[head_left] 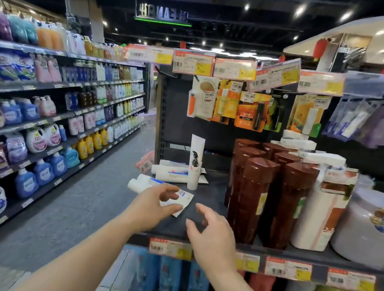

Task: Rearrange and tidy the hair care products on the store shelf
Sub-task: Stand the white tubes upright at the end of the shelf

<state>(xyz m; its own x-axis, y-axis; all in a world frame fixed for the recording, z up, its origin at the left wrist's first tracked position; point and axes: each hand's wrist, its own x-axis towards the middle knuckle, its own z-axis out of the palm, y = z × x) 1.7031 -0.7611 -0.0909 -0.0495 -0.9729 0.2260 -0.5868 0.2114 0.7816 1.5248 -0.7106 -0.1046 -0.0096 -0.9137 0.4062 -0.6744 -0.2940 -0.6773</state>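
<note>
The left hand is over the lying white tubes at the front left of the dark shelf, fingers loosely bent above one tube's flat end; I cannot tell if they touch it. The right hand hovers just beside, near the shelf edge, fingers relaxed & spread, holding nothing. Behind, more white tubes lie flat w/ one tube standing upright. To the right stand brown shampoo bottles in rows, then a white-orange bottle & a pale purple jar.
</note>
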